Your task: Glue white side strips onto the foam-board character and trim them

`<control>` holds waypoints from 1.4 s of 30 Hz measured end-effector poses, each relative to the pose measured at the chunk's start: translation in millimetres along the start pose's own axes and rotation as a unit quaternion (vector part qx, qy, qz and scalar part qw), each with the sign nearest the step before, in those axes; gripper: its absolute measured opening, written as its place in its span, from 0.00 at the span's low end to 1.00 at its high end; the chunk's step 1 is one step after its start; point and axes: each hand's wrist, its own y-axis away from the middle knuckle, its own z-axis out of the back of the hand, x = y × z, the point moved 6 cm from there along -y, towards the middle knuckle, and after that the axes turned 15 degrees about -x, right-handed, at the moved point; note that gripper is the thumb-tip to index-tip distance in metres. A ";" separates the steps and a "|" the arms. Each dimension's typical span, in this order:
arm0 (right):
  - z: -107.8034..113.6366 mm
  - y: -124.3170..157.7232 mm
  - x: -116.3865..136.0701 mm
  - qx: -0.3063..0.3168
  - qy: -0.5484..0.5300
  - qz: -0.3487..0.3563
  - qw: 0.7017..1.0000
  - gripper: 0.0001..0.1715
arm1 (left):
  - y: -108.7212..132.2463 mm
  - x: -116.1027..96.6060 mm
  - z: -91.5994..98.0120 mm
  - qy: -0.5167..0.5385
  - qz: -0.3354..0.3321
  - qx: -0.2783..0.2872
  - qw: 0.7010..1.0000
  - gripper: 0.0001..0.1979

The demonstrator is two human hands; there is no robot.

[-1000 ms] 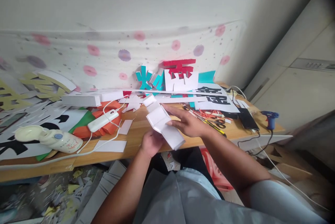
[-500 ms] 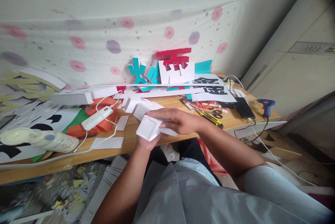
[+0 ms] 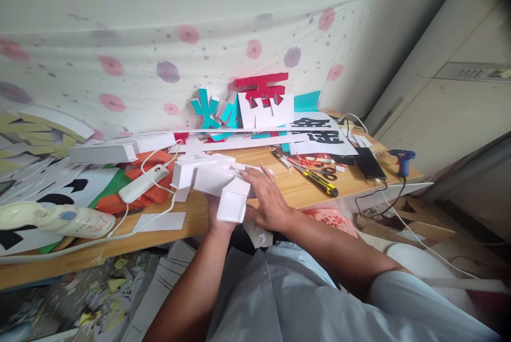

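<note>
A white foam-board block letter [image 3: 232,204] with boxy, raised sides is held over the table's front edge, its closed end tilted toward me. My left hand [image 3: 216,220] grips it from below, and most of those fingers are hidden behind the board. On the right side, my right hand [image 3: 271,201] has its fingers along the top edge and its thumb lower down, closed on the same piece. Beyond my hands, the letter's other arms [image 3: 187,170] reach out to the left over the wooden table [image 3: 255,156].
A yellow utility knife [image 3: 319,182], scissors [image 3: 328,172] and a black phone [image 3: 370,163] lie to the right. A blue glue gun [image 3: 403,161] stands near the right end. At left are a white power strip [image 3: 143,184] with cords and a cream bottle [image 3: 85,224]. Coloured cut-out letters [image 3: 263,83] lean at the back.
The foam-board letter has turned so its near end points more directly at me. My right hand has slid from over its top to its right side, with the fingers now pointing up and away.
</note>
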 end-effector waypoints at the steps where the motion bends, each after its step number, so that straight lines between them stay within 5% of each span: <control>1: -0.8 2.3 -1.9 -0.015 0.009 -0.002 1.000 0.51 | 1.2 0.8 -0.6 0.001 -0.018 0.000 1.000 0.30; 9: 8.7 6.6 -23.2 -0.049 -0.021 0.046 0.998 0.42 | 25.1 -1.6 -9.1 -0.093 -0.088 0.077 0.989 0.41; 13: 9.3 8.2 -37.7 -0.036 -0.019 0.055 0.998 0.35 | 33.9 -1.9 3.7 -0.128 -0.044 0.069 0.988 0.32; 24: -12.2 37.3 -78.2 0.078 0.072 0.087 0.991 0.20 | 49.4 2.5 9.1 -0.197 0.100 0.065 0.973 0.31; 35: -11.7 58.1 -88.7 0.110 0.113 0.080 0.984 0.23 | 46.9 28.8 1.0 -0.234 0.081 -0.020 0.969 0.22; 39: 7.9 71.4 -91.1 0.098 0.119 0.021 0.988 0.34 | 40.8 33.5 -0.5 -0.259 0.059 -0.038 0.963 0.19; 42: 30.7 85.0 -91.1 0.030 0.110 -0.054 0.992 0.35 | 35.6 35.8 1.6 -0.311 0.042 -0.040 0.949 0.18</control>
